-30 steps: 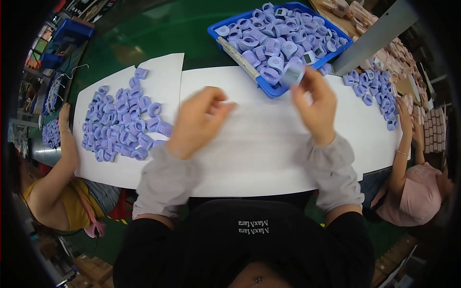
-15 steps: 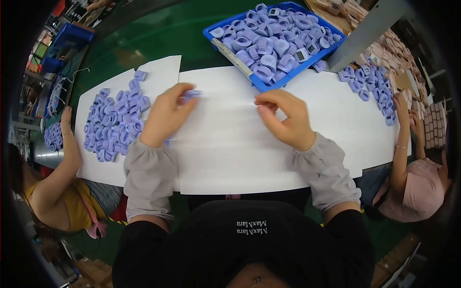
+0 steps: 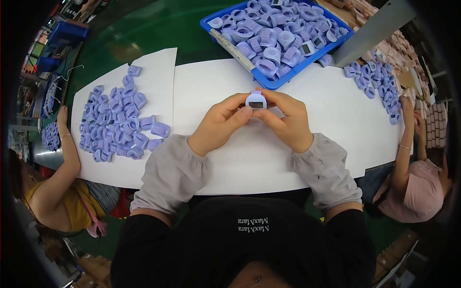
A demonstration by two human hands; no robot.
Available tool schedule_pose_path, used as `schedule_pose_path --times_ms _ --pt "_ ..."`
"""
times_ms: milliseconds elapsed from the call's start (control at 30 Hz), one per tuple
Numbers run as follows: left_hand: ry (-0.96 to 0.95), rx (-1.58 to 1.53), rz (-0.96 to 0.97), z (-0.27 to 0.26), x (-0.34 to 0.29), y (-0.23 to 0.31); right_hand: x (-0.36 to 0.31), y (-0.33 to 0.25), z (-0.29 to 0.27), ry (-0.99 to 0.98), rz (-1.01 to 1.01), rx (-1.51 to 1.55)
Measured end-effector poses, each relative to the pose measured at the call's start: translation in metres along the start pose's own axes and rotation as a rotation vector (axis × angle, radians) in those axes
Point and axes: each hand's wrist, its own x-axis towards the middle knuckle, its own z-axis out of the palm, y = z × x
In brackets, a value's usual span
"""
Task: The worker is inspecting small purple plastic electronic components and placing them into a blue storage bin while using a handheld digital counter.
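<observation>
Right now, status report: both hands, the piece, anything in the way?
Left hand and right hand gripping one lavender ring-shaped device. Dark display facing camera. Blue tray beyond, nothing visibly in the way.

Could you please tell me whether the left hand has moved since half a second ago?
Yes, to the right: the left hand was over the white sheets' seam then, and is now wholly to the right of it.

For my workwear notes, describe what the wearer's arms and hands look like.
Left hand and right hand are bare, without gloves. Loose light-grey sleeve covers gather at the wrists; the right one has small dark marks. Black shirt sleeves stop short of them.
</observation>
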Motion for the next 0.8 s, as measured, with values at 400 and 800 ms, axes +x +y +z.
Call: schedule_pose_path --times_ms 400,800 --pt "0.014 0.071 0.032 -0.003 -0.002 0.001 0.002 -0.009 -0.007 -0.066 -0.056 0.123" --pt "0.023 0.116 0.074 -0.002 0.000 0.001 0.003 -0.010 -0.009 -0.097 -0.084 0.113"
